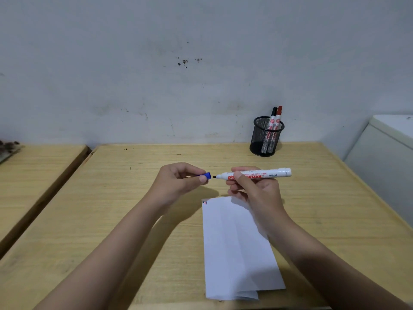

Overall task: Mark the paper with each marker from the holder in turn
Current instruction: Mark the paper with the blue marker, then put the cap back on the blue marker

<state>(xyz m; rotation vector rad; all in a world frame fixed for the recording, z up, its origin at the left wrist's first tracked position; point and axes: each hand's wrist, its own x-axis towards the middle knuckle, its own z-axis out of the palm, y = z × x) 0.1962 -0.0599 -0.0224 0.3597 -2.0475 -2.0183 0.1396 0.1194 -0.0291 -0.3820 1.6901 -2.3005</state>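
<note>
My right hand [252, 189] holds a white marker [270, 173] level above the table, its bare tip pointing left. My left hand [178, 177] pinches the marker's blue cap [207, 175], a small gap away from the tip. Below my hands a folded white paper [237, 249] lies on the wooden table, with short red and blue strokes at its top left corner [205, 202]. At the back right stands a black mesh holder [266, 136] with a black-capped marker [273, 117] and a red-capped marker [278, 116] upright in it.
The wooden table [134, 198] meets a grey wall at the back. A second wooden table [33, 171] stands to the left across a narrow gap. A white cabinet [386, 153] sits beyond the right edge.
</note>
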